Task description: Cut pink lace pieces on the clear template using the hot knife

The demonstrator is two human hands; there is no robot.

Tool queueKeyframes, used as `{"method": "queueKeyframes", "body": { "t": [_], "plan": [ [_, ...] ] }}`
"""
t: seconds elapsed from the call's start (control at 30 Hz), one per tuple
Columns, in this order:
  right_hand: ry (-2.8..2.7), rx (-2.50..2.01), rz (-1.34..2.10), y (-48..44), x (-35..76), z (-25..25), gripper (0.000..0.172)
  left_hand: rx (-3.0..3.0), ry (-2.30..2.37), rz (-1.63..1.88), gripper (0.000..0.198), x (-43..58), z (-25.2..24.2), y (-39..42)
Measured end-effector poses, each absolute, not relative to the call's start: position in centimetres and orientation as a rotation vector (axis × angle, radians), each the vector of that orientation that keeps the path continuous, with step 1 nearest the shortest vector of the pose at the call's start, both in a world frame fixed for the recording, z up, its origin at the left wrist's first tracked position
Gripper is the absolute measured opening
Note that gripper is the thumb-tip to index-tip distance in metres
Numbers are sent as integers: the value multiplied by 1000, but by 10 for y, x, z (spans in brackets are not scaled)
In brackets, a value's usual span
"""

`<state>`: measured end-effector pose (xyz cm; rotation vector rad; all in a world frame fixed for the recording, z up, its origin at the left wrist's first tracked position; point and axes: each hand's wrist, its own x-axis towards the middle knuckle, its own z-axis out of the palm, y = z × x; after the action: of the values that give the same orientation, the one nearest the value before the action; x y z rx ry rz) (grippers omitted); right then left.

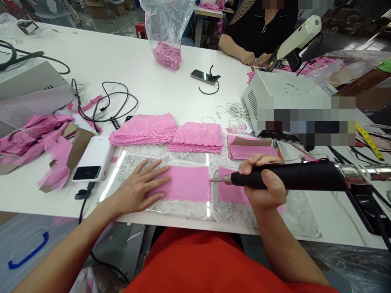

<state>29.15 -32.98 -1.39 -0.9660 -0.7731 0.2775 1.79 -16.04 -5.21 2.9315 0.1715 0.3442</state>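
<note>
My left hand (139, 185) lies flat with fingers spread on a pink lace piece (189, 183), pressing it onto a clear plastic board (183, 209). My right hand (264, 183) is wrapped round a black hand-held cutting tool (290, 177). The tool's metal tip (217, 180) touches the right edge of that lace piece. A second pink piece (229, 191) lies under the tool and my right hand. Behind the board sit two stacks of pink lace (143, 129) (197, 137) and a smaller pink stack (250, 148).
A white power bank (91, 158) and black cables (104, 106) lie at left, beside pink scraps (33, 136). A white machine box (281, 95) stands at right. A phone (203, 76) and a bag of pink pieces (166, 36) lie farther back. Another person (256, 32) works opposite.
</note>
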Motion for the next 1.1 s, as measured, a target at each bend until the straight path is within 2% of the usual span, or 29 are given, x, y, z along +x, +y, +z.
{"method": "queueKeyframes", "body": {
  "t": [0.23, 0.63, 0.77, 0.97, 1.1],
  "plan": [
    [-808, -981, 350, -342, 286, -13, 17, 2926, 166, 349, 45, 18, -52, -160],
    [-827, -945, 373, -343, 284, -17, 12, 2934, 152, 330, 47, 16, -53, -158],
    [-759, -929, 288, -343, 298, -12, 12, 2927, 146, 352, 51, 16, -46, -157],
    [-697, -951, 185, -342, 328, -4, 11, 2933, 50, 580, 42, 54, -30, -198],
    [-715, -947, 200, -337, 335, -8, 9, 2890, -34, 542, 33, 97, -34, -240]
  ]
}}
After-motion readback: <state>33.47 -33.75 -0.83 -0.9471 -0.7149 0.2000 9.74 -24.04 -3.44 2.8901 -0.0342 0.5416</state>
